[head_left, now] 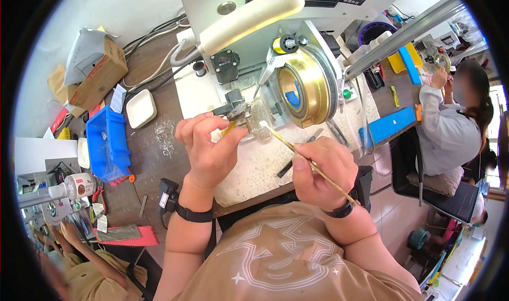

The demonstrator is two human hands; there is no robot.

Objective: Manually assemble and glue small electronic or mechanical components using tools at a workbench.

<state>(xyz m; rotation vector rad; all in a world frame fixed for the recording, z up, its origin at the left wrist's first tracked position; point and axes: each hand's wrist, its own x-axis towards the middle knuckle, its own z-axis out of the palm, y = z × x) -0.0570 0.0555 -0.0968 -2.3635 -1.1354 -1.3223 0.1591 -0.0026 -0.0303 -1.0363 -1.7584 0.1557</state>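
While my left hand [208,151] curls half-closed by the metal fixture [235,108], its hold I cannot tell, my right hand [327,166] pinches a slim wooden stick [282,139], white-tipped.

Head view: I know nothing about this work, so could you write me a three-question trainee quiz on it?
1. Which of the person's hands holds the thin wooden stick?
2. True or false: the blue bin stands to the left of the gold wheel.
3. The squarish dish beside the bin is: A) red, B) white, C) green.

Key: 1. The right hand. 2. True. 3. B.
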